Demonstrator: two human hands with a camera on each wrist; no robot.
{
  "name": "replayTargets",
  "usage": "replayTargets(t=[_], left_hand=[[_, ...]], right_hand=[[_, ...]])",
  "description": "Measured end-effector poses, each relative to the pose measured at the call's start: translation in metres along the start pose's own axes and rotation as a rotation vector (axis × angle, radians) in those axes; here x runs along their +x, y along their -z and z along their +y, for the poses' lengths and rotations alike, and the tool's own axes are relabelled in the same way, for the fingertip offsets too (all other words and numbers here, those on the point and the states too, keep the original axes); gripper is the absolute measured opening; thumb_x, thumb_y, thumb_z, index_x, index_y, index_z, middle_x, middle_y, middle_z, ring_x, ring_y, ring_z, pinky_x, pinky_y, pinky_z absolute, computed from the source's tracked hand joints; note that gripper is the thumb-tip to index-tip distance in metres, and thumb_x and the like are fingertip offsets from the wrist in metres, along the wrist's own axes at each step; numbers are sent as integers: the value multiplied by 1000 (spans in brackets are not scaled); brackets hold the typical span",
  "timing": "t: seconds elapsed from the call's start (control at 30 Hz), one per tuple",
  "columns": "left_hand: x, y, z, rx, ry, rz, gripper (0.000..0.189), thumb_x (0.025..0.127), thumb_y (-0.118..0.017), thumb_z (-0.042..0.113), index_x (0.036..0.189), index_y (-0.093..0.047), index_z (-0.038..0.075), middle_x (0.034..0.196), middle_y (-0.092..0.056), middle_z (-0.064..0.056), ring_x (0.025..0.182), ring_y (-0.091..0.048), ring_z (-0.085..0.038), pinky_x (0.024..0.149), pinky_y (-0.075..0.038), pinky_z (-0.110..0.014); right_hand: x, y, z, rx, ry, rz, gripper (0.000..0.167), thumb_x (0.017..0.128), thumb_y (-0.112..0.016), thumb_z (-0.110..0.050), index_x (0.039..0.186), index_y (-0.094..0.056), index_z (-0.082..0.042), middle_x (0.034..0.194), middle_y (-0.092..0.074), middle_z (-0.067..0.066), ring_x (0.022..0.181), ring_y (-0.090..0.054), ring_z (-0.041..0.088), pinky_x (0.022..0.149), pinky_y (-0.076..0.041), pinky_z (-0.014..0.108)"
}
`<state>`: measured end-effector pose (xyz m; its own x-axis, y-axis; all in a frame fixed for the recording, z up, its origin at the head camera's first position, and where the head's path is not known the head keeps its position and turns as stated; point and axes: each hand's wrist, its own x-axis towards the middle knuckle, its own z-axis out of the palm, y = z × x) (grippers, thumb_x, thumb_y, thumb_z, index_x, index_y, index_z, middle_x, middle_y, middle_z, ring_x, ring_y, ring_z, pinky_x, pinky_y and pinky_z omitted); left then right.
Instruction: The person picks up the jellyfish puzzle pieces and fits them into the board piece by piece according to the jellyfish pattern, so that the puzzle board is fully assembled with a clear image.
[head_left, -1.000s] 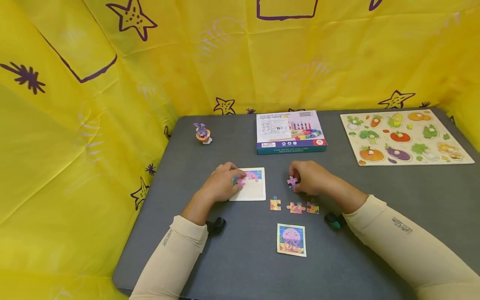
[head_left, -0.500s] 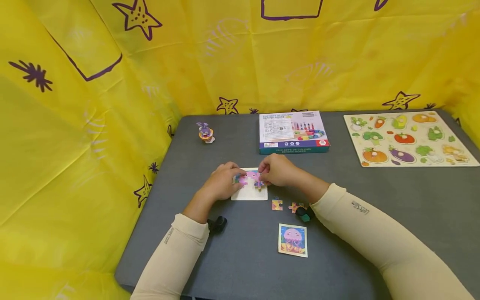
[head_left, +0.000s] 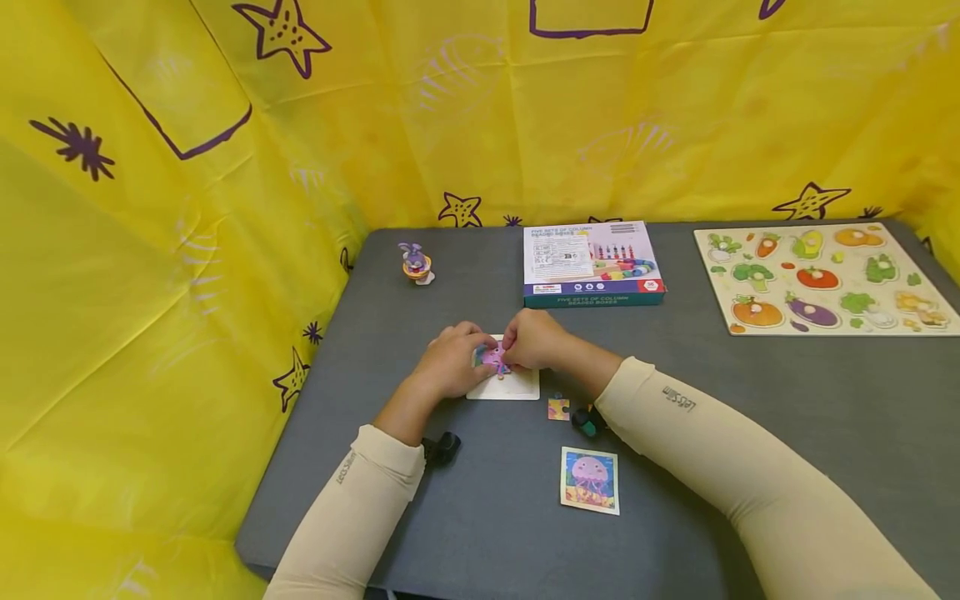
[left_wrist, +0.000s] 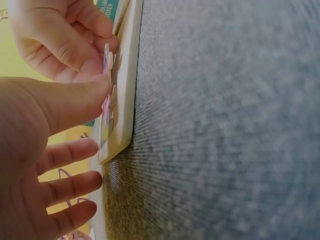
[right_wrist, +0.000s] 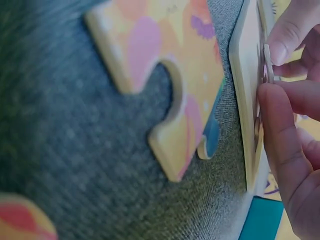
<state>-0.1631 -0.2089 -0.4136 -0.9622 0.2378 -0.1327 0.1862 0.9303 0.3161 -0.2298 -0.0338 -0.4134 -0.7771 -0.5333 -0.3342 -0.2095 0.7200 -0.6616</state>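
A white-framed puzzle tray (head_left: 525, 390) lies on the grey table with several jellyfish pieces at its far side. My right hand (head_left: 538, 340) pinches a small jigsaw piece (right_wrist: 269, 60) above the tray. My left hand (head_left: 453, 360) rests at the tray's left side; its thumb touches the pink pieces (left_wrist: 106, 107) while its other visible fingers stay straight and spread. The fingertips hide much of the picture. Nearer me lie a yellow-orange jigsaw piece (head_left: 558, 409) and others mostly hidden by my right wrist. In front of them is a jellyfish picture card (head_left: 590, 481).
A beaded-boxes carton (head_left: 592, 265) stands behind the tray. At the far right is a vegetable peg board (head_left: 825, 279). A purple bunny figurine (head_left: 415, 263) stands at the back left. Yellow cloth (head_left: 420, 108) hangs behind and to the left of the table.
My right hand has moved left with a jigsaw piece, from beside the loose pieces to over the tray. My left hand has stayed at the tray. The view has shifted slightly.
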Motion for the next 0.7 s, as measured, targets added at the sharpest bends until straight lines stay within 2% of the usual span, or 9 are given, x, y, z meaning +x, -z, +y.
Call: replayTargets(t=[0.2,0.37,0.7], left_hand=[[1,0,3,-12,20,18,35,90,-77,34,122,-73,20,127,-61,-6,119,-55,-32,99,-46,-53],[2,0,3,-16,24,18,37,88,-80,34,122,-73,20,126,-61,-7,119,-56,-33,98,-46,-54],[6,-1,2,-14,24,29,39,85,-82,35,120,-74,21,125,-62,-7,117,-57,-34,98,-46,-54]], right_hand=[[0,2,0,-60,19,13,18,88,-76,-19,71,-75,-12,66,-66,1,63,-60,16,51,-44,23],[2,3,1,-107,39,18,19,87,-78,-19,70,-73,-14,64,-66,0,62,-60,15,52,-45,23],[7,6,2,-153,19,13,20,85,-79,-24,69,-72,-14,63,-66,0,59,-61,15,52,-45,24]])
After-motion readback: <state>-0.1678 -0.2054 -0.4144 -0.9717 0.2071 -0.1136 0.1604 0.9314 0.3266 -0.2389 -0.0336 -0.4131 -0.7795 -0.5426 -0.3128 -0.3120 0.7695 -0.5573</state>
